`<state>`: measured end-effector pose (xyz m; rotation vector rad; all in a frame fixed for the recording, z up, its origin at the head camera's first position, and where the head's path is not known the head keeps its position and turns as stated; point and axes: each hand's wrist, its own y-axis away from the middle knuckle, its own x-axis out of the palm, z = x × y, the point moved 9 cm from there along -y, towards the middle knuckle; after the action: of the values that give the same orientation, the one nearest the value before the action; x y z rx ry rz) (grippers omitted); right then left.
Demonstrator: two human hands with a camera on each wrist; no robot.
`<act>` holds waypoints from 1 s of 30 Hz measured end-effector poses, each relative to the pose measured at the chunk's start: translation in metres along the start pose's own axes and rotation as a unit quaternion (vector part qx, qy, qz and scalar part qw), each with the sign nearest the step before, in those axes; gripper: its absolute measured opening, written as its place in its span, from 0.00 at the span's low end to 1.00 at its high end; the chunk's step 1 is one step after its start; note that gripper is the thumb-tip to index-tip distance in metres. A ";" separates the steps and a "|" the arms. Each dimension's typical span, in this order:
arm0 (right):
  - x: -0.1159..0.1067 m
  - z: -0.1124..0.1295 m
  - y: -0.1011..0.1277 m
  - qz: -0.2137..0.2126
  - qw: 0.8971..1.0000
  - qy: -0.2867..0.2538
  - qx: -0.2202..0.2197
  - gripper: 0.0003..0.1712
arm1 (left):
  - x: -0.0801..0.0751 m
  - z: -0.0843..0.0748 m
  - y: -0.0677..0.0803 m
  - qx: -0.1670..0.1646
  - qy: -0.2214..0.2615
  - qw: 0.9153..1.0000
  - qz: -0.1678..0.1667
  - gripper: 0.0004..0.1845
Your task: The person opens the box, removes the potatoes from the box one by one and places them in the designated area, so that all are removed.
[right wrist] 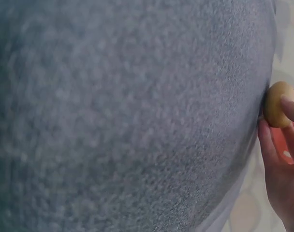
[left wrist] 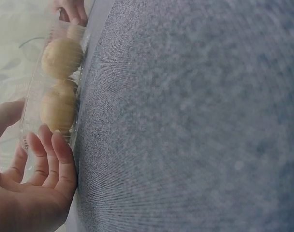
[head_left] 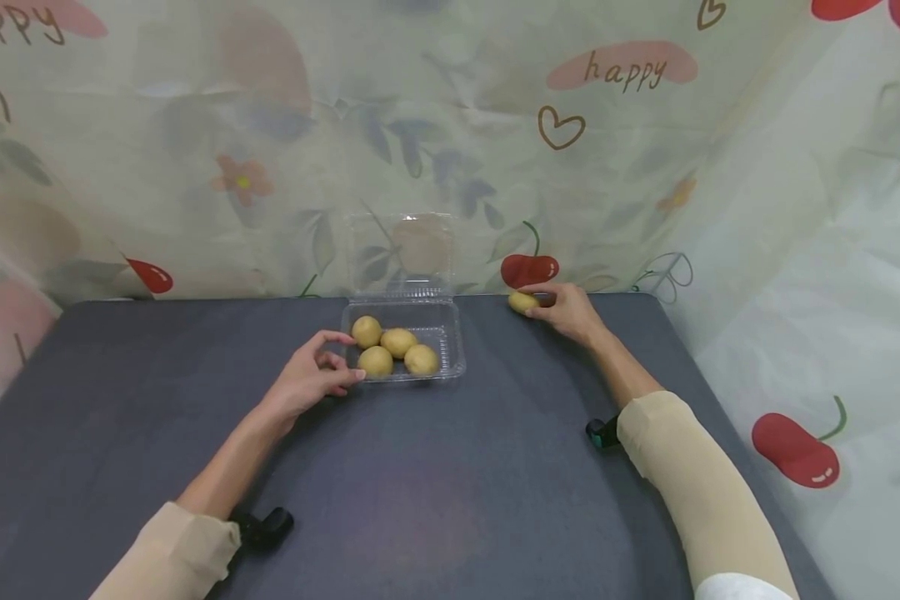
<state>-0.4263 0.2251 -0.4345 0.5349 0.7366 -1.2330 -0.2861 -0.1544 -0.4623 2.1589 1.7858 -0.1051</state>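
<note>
A clear plastic clamshell box (head_left: 450, 346) stands on the dark grey table with its lid (head_left: 400, 250) raised. Several yellow-brown potatoes (head_left: 398, 342) lie in its left half. My left hand (head_left: 328, 367) rests at the box's near-left corner, with thumb and fingers spread and touching the box wall (left wrist: 27, 126). The left wrist view shows straight fingers (left wrist: 60, 159) against the wall beside two potatoes (left wrist: 60, 58). My right hand (head_left: 553, 305) is at the table's far edge, its fingers curled over one more potato (head_left: 522, 302). The right wrist view shows that potato (right wrist: 274, 103) on the table.
The grey table (head_left: 435, 483) ends at the back against a floral plastic sheet (head_left: 270, 167), which also hangs along the right side. The box's right half holds nothing.
</note>
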 end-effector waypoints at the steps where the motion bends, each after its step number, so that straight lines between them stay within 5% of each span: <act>1: -0.001 -0.001 0.000 -0.002 1.000 0.003 0.001 0.22 | 0.000 0.000 0.000 0.000 0.000 1.000 0.000 0.32; 9: -0.002 -0.004 -0.002 -0.015 1.000 0.008 -0.010 0.22 | 0.000 0.000 0.000 -0.001 0.003 1.000 -0.001 0.32; 30: -0.006 -0.002 0.003 -0.047 0.994 -0.100 -0.021 0.20 | -0.001 0.001 -0.001 -0.005 0.003 1.000 -0.001 0.33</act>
<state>-0.4251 0.2310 -0.4313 0.3394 0.6224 -1.3340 -0.2868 -0.1551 -0.4632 2.1526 1.7874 -0.0888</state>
